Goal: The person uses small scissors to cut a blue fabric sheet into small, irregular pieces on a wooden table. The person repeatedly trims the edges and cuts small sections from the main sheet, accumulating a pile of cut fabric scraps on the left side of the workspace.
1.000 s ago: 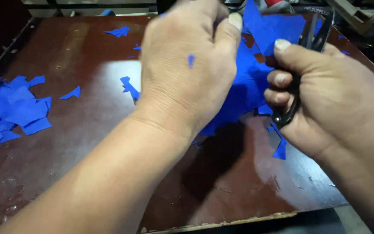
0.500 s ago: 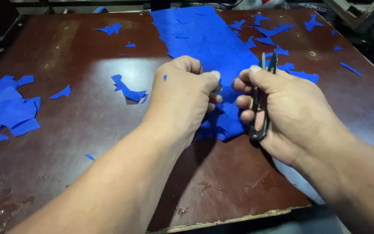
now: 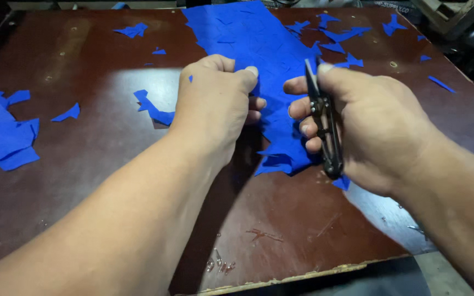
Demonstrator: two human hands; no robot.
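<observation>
Two hands meet over the blue fabric strip (image 3: pixel 259 60) lying on the brown table (image 3: pixel 83 164). The left hand (image 3: pixel 215 104) pinches the strip's edge; the right hand (image 3: pixel 368 126) clenches black thread snips (image 3: pixel 325 131). Blades sit near the left fingertips (image 3: pixel 253 71), so a careless snip could nick them or the cloth.

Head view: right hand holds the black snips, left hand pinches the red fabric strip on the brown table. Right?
Not quite. In the head view the fabric strip is blue, not red. The right hand does hold the black snips, and the left hand pinches the strip on the brown table.
</observation>
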